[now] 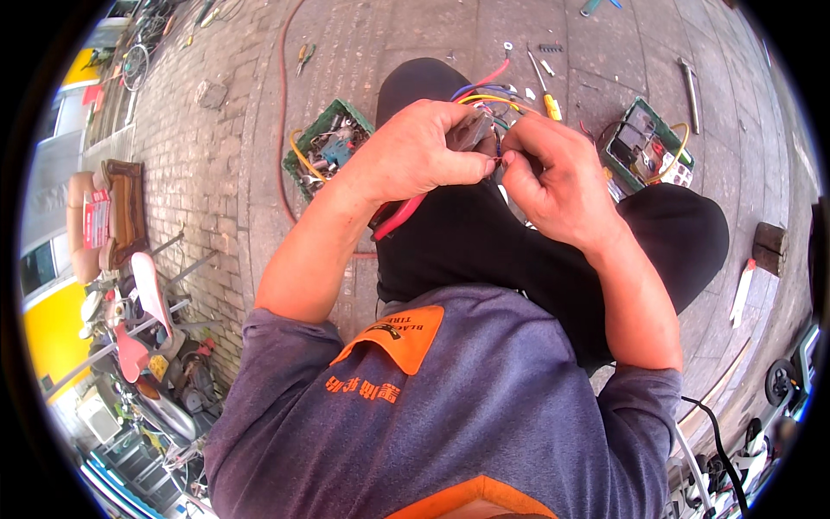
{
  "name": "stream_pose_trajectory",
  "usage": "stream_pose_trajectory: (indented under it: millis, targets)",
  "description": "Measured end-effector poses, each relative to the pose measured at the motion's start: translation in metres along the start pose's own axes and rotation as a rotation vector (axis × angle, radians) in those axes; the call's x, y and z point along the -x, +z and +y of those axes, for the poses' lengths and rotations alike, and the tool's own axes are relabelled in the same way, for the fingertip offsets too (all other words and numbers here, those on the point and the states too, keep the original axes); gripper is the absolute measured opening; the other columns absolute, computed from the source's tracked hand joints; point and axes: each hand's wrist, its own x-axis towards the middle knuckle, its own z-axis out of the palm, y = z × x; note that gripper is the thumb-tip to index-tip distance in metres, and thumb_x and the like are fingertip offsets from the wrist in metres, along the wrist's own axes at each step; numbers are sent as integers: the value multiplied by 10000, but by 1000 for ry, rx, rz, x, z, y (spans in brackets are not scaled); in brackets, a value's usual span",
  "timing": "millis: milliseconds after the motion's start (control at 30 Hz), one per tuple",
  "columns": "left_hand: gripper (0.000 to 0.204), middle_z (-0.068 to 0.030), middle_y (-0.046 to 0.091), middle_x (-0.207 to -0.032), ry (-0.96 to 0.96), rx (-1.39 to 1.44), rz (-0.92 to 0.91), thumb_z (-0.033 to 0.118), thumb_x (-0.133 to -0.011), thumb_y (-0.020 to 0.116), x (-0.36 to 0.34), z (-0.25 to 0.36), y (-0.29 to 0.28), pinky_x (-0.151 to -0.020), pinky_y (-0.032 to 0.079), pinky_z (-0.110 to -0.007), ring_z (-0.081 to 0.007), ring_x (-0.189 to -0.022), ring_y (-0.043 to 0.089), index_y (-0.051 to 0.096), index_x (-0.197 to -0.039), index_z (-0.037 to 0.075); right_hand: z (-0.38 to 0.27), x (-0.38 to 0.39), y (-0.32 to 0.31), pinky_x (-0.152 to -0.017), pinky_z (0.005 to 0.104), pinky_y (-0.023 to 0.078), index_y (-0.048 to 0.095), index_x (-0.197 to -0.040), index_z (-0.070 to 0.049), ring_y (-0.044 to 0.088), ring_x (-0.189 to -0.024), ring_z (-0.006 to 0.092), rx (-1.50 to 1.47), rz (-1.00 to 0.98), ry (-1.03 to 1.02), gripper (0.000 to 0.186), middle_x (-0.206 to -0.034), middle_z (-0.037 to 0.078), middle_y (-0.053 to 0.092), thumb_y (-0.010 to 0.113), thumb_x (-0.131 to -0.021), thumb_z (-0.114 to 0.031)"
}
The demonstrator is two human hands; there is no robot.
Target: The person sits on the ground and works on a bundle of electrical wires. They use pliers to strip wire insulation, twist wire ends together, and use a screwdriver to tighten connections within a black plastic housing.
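Observation:
Above my lap, my left hand (pixel 432 151) grips pliers with a dark metal head (pixel 474 130) and red handles (pixel 398 216). The fingers of my right hand (pixel 553 182) pinch a thin dark wire (pixel 499 154) just right of the plier head. A bundle of coloured wires (pixel 493 99), red, blue and yellow among them, rises behind both hands; one red lead ends in a metal ring terminal (pixel 507 47). Where the wire meets the jaws is partly hidden by my fingers.
Green baskets of tools (pixel 313 117) (pixel 644 108) flank my legs. A yellow-handled screwdriver (pixel 550 104), small pliers (pixel 304 57), a metal bar (pixel 688 91) and a red hose (pixel 285 112) lie on the paving. An armchair (pixel 121 216) and clutter stand left; wheeled vehicles (pixel 782 381) right.

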Motion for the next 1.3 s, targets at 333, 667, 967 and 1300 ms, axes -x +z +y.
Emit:
stream_pose_trajectory:
  millis: [333, 667, 967, 1300]
  targets:
    - [145, 89, 525, -745, 17, -74, 7, 160, -820, 792, -2, -6, 0, -633, 366, -258, -48, -696, 450, 709, -882, 58, 7, 4, 4, -638, 424, 499, 647, -873, 5, 610, -667, 257, -223, -139, 313, 185, -743, 145, 605, 642, -983, -143]
    - [183, 88, 539, -756, 32, 36, -4, 195, -834, 819, 1, -9, -3, -631, 369, -253, -48, -693, 462, 707, -895, 64, 3, 3, 3, -667, 296, 470, 653, -954, -2, 532, -750, 101, -418, -33, 252, 71, -839, 18, 614, 683, -975, -63]
    - [185, 76, 583, -774, 34, -26, -10, 198, -837, 820, -1, -9, -3, -650, 397, -254, -47, -713, 499, 714, -907, 63, 11, 4, 3, -652, 309, 458, 635, -960, 8, 526, -730, 117, -178, -82, 143, 116, -800, 30, 585, 626, -1024, -89]
    - [234, 50, 619, -779, 80, 123, 36, 242, -902, 819, -3, -16, -1, -592, 386, -229, -36, -664, 509, 694, -971, 57, 6, 9, 9, -692, 265, 443, 645, -1023, -19, 483, -778, 81, -469, 13, 293, 120, -884, -8, 569, 727, -1004, -105]
